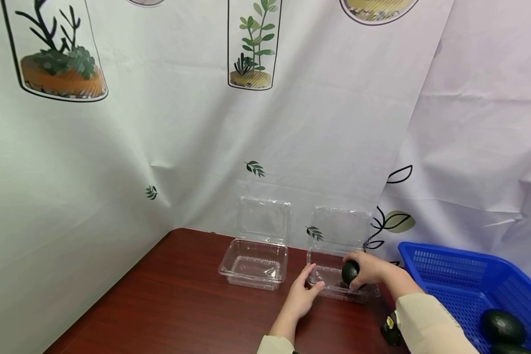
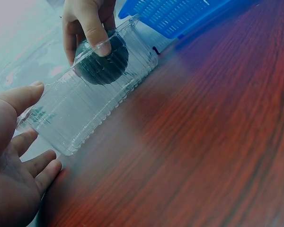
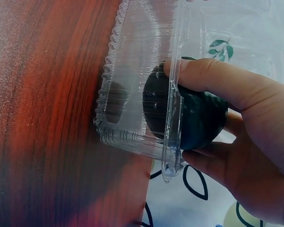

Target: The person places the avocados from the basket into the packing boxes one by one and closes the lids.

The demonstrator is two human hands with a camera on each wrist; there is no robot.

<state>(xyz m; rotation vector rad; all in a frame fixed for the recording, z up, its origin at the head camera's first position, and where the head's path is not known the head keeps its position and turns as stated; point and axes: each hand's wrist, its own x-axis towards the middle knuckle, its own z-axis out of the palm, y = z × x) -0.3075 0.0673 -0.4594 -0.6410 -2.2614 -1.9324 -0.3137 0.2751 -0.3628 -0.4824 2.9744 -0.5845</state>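
Observation:
My right hand (image 1: 371, 269) grips a dark green avocado (image 1: 349, 272), thumb on one side and fingers on the other. The avocado is partly inside the right-hand clear plastic clamshell box (image 1: 327, 276), whose lid stands raised at the back. In the right wrist view, the avocado (image 3: 203, 116) crosses the box's rim line, its lower part seen through the clear wall. At the box's left end, my left hand (image 1: 302, 295) has its thumb and fingers spread around the near corner. Whether those fingertips press on the plastic, I cannot tell.
A second clear clamshell (image 1: 253, 260), lid up, stands to the left on the reddish-brown table (image 1: 172, 295). On the right is a blue perforated basket (image 1: 451, 290) with avocados (image 1: 502, 325) inside. A printed white cloth (image 1: 194, 137) hangs behind.

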